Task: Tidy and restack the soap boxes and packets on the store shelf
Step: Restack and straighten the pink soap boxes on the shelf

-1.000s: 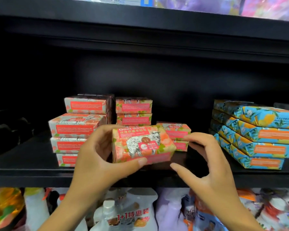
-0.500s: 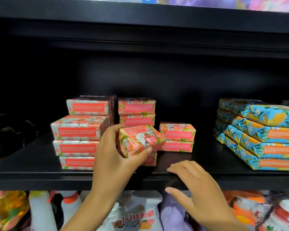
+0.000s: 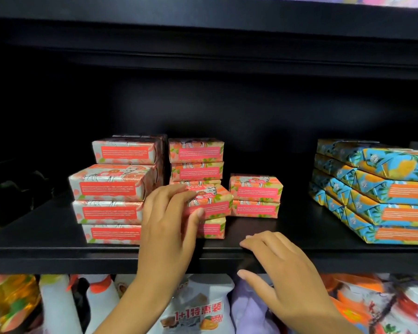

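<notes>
- Head view: the left hand [image 3: 169,227] grips a pink-and-orange paper-wrapped soap box [image 3: 214,203], fingers over its top and thumb on its front; the box sits slightly askew on a matching lower box [image 3: 211,229] near the front of the black shelf [image 3: 299,239]
- The right hand [image 3: 287,273] lies loose on the shelf's front edge, holding nothing
- Blue-and-orange wrapped packets [image 3: 384,194] are stacked well apart at the right

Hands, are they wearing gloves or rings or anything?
No. The left hand and the right hand are both bare: no gloves, no rings, no watch or bracelet. No sleeve shows on the left forearm or the right forearm. The nails look short and unpainted.
</notes>
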`<control>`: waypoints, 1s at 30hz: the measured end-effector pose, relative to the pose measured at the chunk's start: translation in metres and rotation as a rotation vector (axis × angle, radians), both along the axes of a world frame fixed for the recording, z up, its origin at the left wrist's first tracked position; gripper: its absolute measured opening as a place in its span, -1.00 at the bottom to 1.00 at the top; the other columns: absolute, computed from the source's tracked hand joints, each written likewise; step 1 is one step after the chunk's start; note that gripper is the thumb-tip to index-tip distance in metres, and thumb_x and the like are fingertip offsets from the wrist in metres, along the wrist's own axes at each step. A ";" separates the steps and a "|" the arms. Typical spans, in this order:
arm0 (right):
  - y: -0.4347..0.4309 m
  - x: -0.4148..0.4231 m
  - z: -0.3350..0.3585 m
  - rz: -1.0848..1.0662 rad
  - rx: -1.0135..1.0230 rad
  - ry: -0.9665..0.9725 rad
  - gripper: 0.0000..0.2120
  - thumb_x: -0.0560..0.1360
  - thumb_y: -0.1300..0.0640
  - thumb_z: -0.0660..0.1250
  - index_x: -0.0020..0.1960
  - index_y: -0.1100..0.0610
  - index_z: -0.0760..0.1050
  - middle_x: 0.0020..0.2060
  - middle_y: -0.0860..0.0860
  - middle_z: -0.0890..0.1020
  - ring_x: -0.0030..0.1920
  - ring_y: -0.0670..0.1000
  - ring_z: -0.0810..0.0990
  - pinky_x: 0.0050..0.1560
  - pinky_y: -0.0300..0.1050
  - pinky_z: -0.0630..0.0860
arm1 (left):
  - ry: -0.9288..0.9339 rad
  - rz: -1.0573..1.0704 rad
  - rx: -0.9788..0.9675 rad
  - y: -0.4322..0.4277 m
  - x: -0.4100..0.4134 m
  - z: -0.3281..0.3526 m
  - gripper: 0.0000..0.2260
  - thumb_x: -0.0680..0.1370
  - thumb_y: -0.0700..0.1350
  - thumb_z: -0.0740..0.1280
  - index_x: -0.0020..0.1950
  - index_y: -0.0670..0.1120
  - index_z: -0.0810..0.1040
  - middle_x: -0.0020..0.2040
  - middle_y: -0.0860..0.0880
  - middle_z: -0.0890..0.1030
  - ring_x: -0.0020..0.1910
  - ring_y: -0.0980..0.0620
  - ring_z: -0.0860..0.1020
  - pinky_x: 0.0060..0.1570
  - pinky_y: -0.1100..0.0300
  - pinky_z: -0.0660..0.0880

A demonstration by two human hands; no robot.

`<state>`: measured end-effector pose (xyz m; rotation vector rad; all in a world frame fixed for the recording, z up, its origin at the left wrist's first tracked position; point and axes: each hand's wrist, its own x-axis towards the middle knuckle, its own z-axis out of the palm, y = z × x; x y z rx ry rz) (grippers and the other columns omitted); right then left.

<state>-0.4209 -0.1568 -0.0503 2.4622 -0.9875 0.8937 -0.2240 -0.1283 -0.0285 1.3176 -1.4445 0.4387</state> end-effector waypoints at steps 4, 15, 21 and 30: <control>0.001 0.000 0.001 0.005 0.037 0.001 -0.64 0.28 -0.14 0.35 0.02 -0.01 0.58 -0.10 -0.16 0.60 -0.12 -0.14 0.60 -0.24 -0.30 0.52 | -0.024 0.024 -0.008 -0.001 -0.002 -0.001 -0.69 0.43 -0.35 0.42 0.15 -0.15 0.58 0.17 -0.09 0.53 0.24 -0.12 0.42 0.22 0.18 0.26; -0.041 -0.013 0.051 0.009 0.069 -0.275 -0.61 0.41 0.02 0.42 0.20 0.11 0.48 0.12 -0.01 0.53 0.16 -0.03 0.45 0.14 -0.24 0.35 | -0.322 -0.148 -0.060 0.013 -0.004 -0.024 -0.80 0.52 -0.03 0.31 -0.17 -0.12 0.62 -0.19 0.03 0.60 -0.20 0.03 0.56 -0.23 0.14 0.50; -0.074 -0.005 0.057 -0.155 0.097 0.001 -0.39 0.41 -0.03 0.42 0.37 0.08 0.27 0.28 -0.01 0.38 0.27 -0.01 0.30 0.19 -0.18 0.28 | -0.321 -0.109 0.024 0.010 -0.006 -0.024 -0.73 0.50 0.05 0.27 -0.25 -0.08 0.62 -0.27 0.06 0.58 -0.28 0.03 0.55 -0.43 0.08 0.50; -0.050 -0.012 0.058 -0.121 -0.082 0.016 -0.64 0.42 0.17 0.40 0.19 0.19 0.45 0.06 0.08 0.51 0.05 0.08 0.44 -0.05 -0.11 0.38 | -0.244 -0.115 0.176 0.016 -0.007 -0.018 -0.71 0.48 0.13 0.23 -0.24 -0.01 0.63 -0.27 0.13 0.57 -0.24 0.08 0.54 -0.39 0.17 0.50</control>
